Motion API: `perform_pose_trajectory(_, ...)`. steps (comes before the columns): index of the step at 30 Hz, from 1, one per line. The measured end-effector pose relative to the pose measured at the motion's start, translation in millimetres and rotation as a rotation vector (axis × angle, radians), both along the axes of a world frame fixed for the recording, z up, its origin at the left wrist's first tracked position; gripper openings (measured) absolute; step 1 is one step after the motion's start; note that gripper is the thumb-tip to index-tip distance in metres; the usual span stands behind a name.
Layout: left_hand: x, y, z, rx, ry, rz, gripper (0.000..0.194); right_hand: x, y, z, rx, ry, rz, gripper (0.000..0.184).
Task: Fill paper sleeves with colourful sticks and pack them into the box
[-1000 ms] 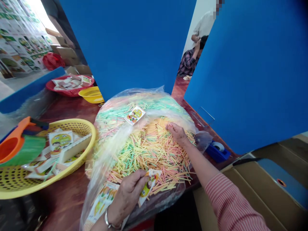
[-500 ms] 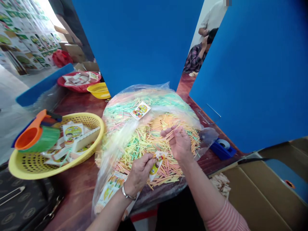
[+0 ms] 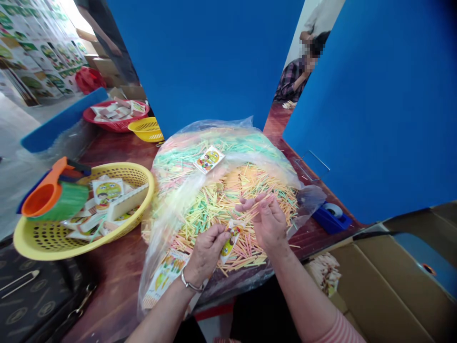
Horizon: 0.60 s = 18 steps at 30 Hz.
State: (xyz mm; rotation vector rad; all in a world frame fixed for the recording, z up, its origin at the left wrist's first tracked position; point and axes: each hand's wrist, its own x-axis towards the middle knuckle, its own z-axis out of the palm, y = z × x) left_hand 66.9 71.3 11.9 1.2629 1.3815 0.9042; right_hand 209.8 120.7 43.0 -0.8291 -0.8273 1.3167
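The left hand [image 3: 208, 248]'s grip is pinched on a small white-and-yellow printed packet [image 3: 230, 242]; the right hand [image 3: 270, 226]'s, fingers partly curled, has thin pink sticks [image 3: 263, 202] under its thumb, beside the packet, not inside. Whether it contains sticks is unclear. Many pastel sticks [image 3: 205, 209] remain loose in a clear plastic bag [image 3: 162, 226], whose fold partly covers them. More printed packets [image 3: 108, 193] already lie in a yellow oval plastic basket [image 3: 151, 188] on the reddish-brown wooden desk [image 3: 110, 281].
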Motion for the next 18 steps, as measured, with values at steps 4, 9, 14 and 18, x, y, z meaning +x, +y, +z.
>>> perform_pose_trajectory(4,-3,-1,1.5,-0.018,0.020,-0.039,0.022,9,4,-1.2,0.017,-0.099,0.115,0.011)
perform_pose_trajectory(9,-4,-2,-1.9,-0.067,-0.042,-0.104,0.023,4,1,-5.8,-0.017,-0.179,0.227,0.011)
perform_pose_trajectory(14,-2,-5,-9.3,-0.063,-0.108,-0.054,0.023,-8,-7,-12.0,-0.030,-0.090,0.140,0.012)
perform_pose_trajectory(18,0,-6,-12.5,-0.008,-0.095,0.004,0.021,-12,-14,-17.5,-0.072,-0.002,0.118,0.009)
